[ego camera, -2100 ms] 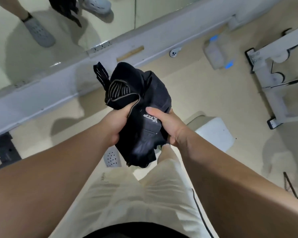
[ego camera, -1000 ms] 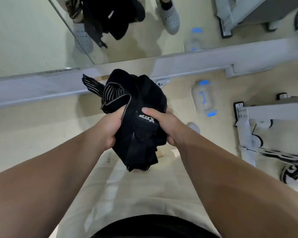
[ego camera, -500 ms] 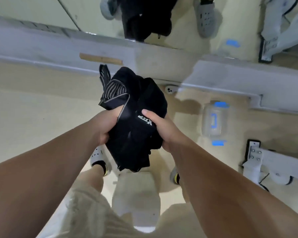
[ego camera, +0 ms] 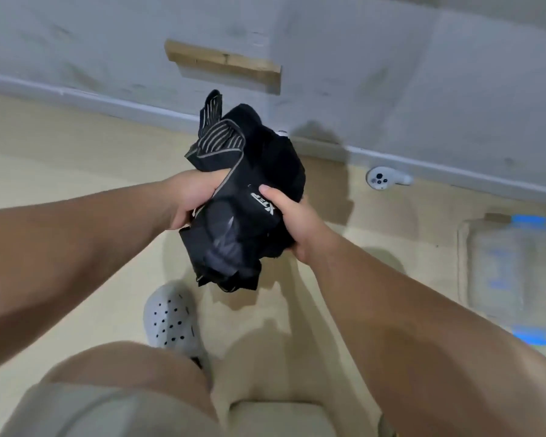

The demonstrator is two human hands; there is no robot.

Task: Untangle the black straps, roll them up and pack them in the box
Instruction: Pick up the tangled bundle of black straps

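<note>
We see one crumpled black straps bundle [ego camera: 249,197], woven fabric, frame centre; left hand [ego camera: 192,197] and right hand [ego camera: 292,220] both curled, gripping it.

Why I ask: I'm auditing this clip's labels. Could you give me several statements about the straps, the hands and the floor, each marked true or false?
1. The left hand and the right hand both grip the black strap bundle. True.
2. The bundle lies on the ground. False: it is held up above the floor.
3. A grey perforated shoe shows below the bundle in the picture. True.
4. The translucent box sits left of the hands. False: the box, blurred and blue-clipped, is at the right edge.
5. A small white device lies on the floor near the wall's base. True.
</note>
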